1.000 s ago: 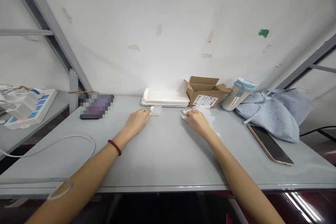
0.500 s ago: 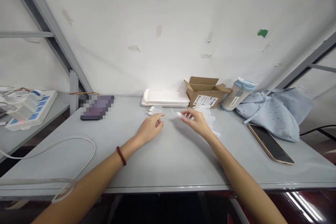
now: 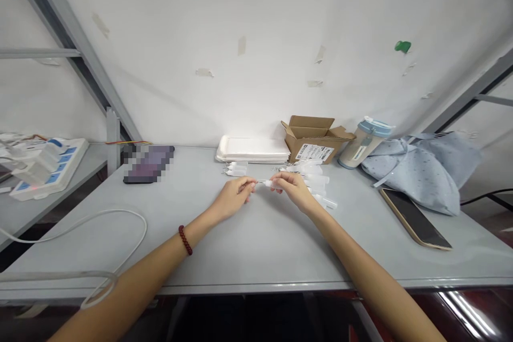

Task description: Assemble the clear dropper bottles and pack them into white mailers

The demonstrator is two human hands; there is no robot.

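Observation:
Between my hands is a small white tube-like bottle point(image 3: 269, 184) with a thin wire-like tip pointing left. My right hand point(image 3: 292, 188) holds its body between thumb and fingers. The fingertips of my left hand point(image 3: 234, 195) pinch the far end of the thin tip. Several similar translucent white bottles point(image 3: 318, 179) lie in a loose group to the right, partly hidden by my right hand. A smaller row of such bottles point(image 3: 237, 169) lies just beyond my left hand, thin tips to the left.
White trays point(image 3: 253, 150) are stacked against the wall beside an open cardboard box point(image 3: 316, 147). A blue-lidded cup point(image 3: 364, 143), a blue cloth bag point(image 3: 420, 171) and a phone point(image 3: 416, 219) lie right. Left are a dark phone point(image 3: 148, 164), a white cable point(image 3: 132, 214) and a power strip point(image 3: 52, 171).
My left hand has moved right and closed on the bottle's thin tip. The bottle in my right hand has come slightly lower and now lies level between both hands.

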